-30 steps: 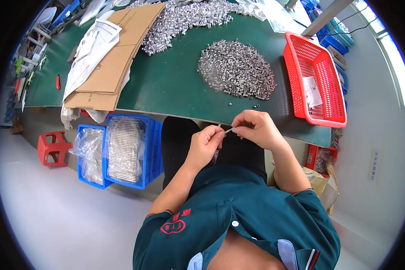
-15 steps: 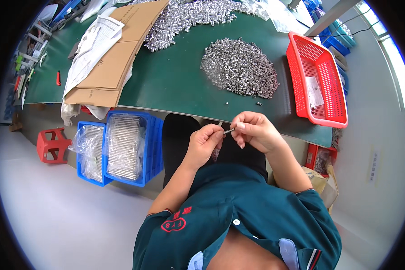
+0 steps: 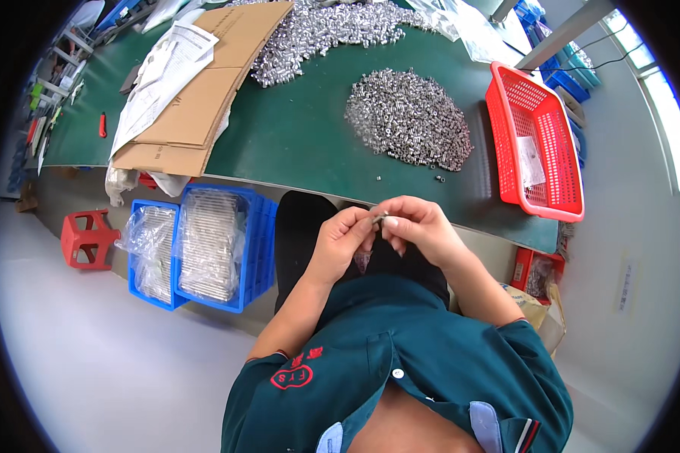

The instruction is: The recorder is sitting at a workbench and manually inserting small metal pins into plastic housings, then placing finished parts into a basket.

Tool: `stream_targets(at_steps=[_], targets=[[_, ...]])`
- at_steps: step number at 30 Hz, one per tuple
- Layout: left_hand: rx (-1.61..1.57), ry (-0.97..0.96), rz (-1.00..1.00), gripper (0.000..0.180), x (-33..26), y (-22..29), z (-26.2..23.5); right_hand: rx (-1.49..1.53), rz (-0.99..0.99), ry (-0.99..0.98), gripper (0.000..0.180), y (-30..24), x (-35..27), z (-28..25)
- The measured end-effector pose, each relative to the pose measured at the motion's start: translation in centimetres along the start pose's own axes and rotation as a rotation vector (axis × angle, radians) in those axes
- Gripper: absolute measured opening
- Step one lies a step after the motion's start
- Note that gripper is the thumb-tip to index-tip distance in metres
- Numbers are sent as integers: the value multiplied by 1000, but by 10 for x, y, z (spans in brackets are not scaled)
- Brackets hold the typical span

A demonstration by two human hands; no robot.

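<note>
Between the two hands, just above the lap and at the near edge of the green table [image 3: 310,143], sits a small metal part [image 3: 378,220]. The left hand [image 3: 342,240] and the right hand [image 3: 417,230] meet there, fingertips touching, and both pinch this part; it is too small to tell its shape, but its long axis seems to run from one hand to the other, a little upward to the right. Both hands are equally close to it.

Beyond the grip, further on the table, lies a pile of small silver pieces [image 3: 409,118], with a few loose ones just before it. A second, bigger heap [image 3: 317,26] lies further away, to the left. Right of the grip stands a red plastic basket [image 3: 559,162], well apart. Left of the grip and lower, beside the knee, stand blue crates [image 3: 253,249] holding bags of metal parts. Flat cardboard [image 3: 196,113] lies far left on the table. Nothing stands between the hands and the near pile.
</note>
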State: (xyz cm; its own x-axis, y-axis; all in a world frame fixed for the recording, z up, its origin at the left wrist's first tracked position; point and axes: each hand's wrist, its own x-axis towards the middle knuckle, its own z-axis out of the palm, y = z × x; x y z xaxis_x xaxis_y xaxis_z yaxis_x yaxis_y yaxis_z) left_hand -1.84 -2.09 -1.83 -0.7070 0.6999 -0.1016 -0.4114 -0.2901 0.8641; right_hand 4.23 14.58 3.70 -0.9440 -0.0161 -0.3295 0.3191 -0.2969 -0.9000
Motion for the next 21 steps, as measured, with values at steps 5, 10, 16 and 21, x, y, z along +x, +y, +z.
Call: stream_targets(at_steps=[5,10,16,21], targets=[[-136,30,14,18,0,5,-14,-967,-563,330,28,-12,27,-5],[-122,102,22,19,-1,-2,-22,-1171,-660,367,15,5,51,-9],[-91,114,35,18,1,-7,-22,-1193,-606,387,6,4,50,-7],[3,73,18,16,1,-3,-11,20,-22,65,11,-10,25,-9]])
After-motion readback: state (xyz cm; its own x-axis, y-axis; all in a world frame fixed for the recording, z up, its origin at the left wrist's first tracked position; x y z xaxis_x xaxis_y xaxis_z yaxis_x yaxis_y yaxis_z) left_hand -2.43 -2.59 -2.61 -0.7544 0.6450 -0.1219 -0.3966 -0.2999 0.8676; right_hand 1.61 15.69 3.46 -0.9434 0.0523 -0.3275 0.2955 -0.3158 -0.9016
